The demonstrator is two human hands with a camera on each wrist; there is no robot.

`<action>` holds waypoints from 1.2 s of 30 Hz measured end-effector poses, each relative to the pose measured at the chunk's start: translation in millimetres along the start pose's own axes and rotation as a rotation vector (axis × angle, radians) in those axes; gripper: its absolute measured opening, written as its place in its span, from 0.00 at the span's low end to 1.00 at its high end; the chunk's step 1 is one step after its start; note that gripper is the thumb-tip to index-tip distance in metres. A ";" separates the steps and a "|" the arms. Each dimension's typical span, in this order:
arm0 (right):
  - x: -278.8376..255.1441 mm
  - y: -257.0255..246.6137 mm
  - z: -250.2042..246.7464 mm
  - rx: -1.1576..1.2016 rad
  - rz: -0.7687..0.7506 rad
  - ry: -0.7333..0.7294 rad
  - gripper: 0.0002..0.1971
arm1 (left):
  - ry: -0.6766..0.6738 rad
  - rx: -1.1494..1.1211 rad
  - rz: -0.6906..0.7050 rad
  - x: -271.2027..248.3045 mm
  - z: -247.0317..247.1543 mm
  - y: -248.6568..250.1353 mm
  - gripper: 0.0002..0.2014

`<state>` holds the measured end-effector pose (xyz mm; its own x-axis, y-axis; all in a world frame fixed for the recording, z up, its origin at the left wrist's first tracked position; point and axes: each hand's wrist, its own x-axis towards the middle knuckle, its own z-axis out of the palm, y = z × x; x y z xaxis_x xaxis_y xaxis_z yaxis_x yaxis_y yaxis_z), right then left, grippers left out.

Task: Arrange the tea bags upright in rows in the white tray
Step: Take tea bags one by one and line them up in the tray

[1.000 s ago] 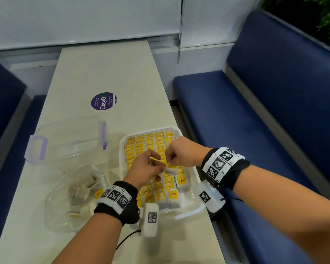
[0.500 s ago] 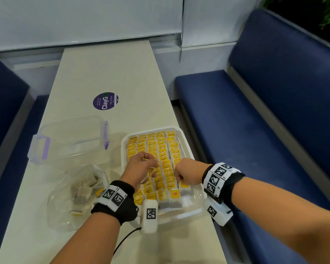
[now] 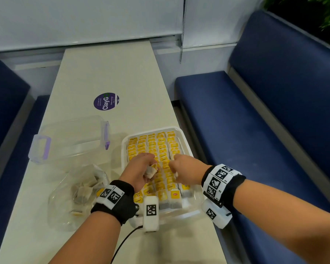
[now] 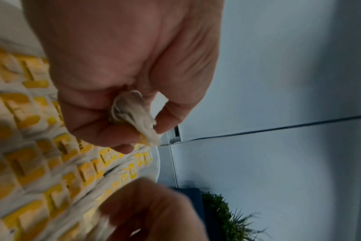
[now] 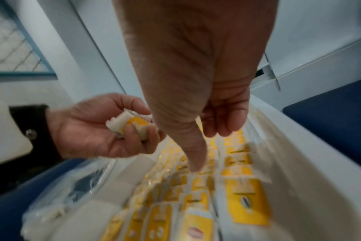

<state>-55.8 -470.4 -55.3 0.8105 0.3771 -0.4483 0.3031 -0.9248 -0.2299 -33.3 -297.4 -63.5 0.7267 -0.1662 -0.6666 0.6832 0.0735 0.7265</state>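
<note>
Several tea bags (image 3: 161, 168) hidden under right hand (image 3: 185, 171), blurred.

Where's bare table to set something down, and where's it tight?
Free: the far table top beyond the purple sticker, and the near edge between the forearms. Crowded: the white tray packed with tea bags, both hands over it; left of it, the clear container and plastic bag.
</note>
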 end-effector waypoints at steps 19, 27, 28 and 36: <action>15.9 -13.0 -34.0 0.786 0.072 0.470 0.10 | -0.075 -0.115 0.052 -0.5 -5.6 2.4 0.18; 12.4 -6.1 -34.9 0.981 0.129 0.457 0.11 | -0.133 0.011 0.189 -3.0 2.4 5.3 0.05; 12.5 -5.3 -33.8 0.983 0.140 0.468 0.13 | -0.120 -0.020 0.189 -1.8 2.7 4.6 0.06; 13.9 -2.8 -32.8 0.829 0.098 0.506 0.09 | -0.097 0.024 0.209 -0.1 4.0 1.1 0.11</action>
<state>-28.9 -464.3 -32.5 0.9914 0.0551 -0.1183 -0.0688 -0.5494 -0.8327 -32.8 -301.3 -62.0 0.8413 -0.2436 -0.4825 0.5155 0.0933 0.8518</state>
